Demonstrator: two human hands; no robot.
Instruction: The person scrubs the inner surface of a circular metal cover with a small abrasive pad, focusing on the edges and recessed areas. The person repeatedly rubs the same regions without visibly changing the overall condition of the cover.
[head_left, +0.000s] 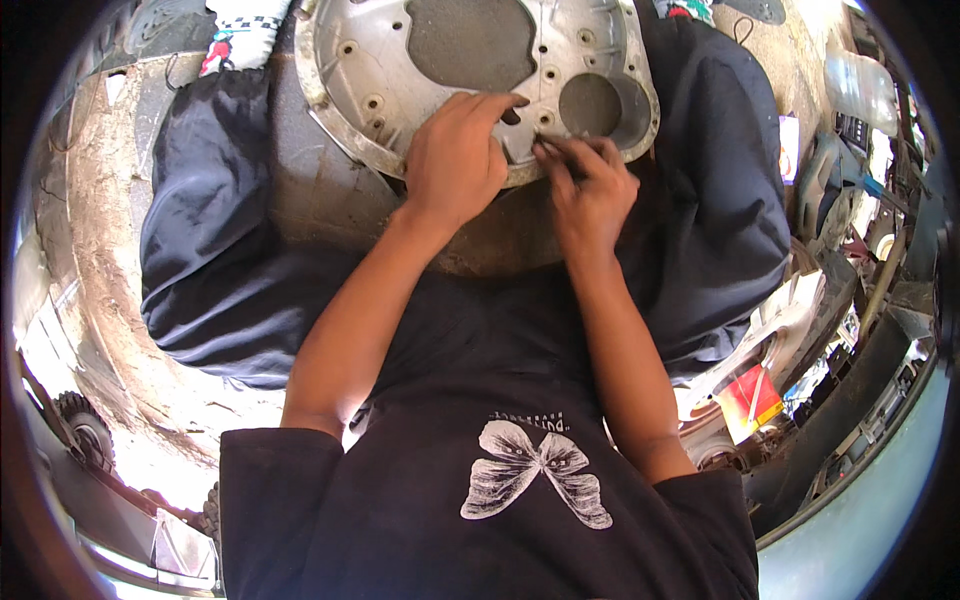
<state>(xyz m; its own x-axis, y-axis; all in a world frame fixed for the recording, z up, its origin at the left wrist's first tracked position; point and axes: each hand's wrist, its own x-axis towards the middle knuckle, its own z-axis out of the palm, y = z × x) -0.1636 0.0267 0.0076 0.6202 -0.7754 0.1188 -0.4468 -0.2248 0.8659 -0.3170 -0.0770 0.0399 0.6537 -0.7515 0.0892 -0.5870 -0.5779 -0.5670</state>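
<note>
Top centre, I see left hand (455,165) half-curled on metal casing (390,75), right hand (592,185) pinched, can't tell on what.

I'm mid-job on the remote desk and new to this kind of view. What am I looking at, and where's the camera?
There's no robot: these are a person's own bare hands, seen from a wide fisheye camera on their head looking down, so edges bend. The picture's left is their left. Between the trouser legs lies a grey metal housing with a large opening, a smaller round one and several small holes. The left hand rests on its near side. The right hand has its fingertips together by the same edge; whether they pinch something small is unclear. Below is a black T-shirt.
</note>
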